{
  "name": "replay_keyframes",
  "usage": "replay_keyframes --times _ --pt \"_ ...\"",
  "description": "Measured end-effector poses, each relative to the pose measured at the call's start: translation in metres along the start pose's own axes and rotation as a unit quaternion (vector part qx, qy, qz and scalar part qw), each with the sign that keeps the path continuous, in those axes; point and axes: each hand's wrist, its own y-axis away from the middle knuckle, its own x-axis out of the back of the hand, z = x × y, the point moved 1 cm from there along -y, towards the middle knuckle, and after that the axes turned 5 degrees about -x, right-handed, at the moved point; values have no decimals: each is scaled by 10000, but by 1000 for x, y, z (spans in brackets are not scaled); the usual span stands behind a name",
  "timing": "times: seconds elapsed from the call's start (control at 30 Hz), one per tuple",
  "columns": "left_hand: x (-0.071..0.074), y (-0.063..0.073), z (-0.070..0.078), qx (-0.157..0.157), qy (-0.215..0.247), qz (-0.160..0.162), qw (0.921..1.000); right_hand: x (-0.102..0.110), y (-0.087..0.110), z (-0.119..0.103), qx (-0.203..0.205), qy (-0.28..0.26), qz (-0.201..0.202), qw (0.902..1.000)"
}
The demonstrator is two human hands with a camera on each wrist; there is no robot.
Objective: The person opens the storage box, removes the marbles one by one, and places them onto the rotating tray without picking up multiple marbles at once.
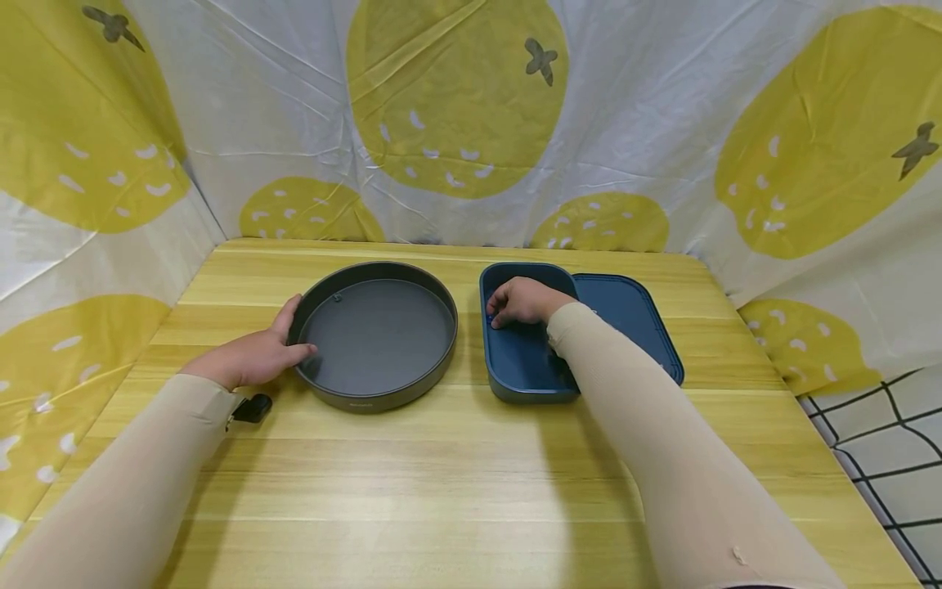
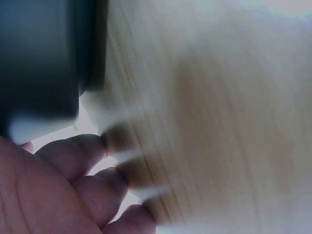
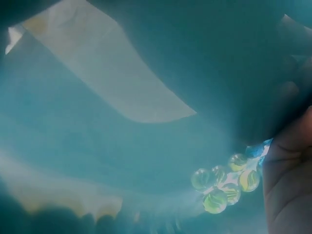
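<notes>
In the head view, my left hand [image 1: 253, 357] holds the left rim of a round dark grey pan [image 1: 379, 335], thumb over the wall and fingers outside. The left wrist view shows its fingers [image 2: 102, 185] bent beside the pan's wall [image 2: 39, 63], close to the wood. My right hand [image 1: 526, 300] reaches down into a dark blue rectangular box [image 1: 518, 360], fingers bent near its left wall. Several clear marbles [image 3: 214, 200] with yellow-green swirls lie by the thumb in the right wrist view, and blue marbles [image 3: 254, 151] touch or adjoin it. Whether any is pinched is hidden.
A flat blue lid or tray [image 1: 625, 315] lies against the box's right side, partly behind my right forearm. All stand on a wooden table [image 1: 441, 491]. A patterned curtain [image 1: 456, 123] hangs along the back and sides. Black grid wire [image 1: 883, 483] shows at the right.
</notes>
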Motion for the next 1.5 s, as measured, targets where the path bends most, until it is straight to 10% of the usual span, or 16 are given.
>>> replay_keyframes --times 1.0,1.5 --pt "-1 0 -2 18 76 9 10000 40 29 -11 146 -780 384 9961" --pt "0 1 0 5 81 58 10000 41 35 -60 702 -1041 254 9918"
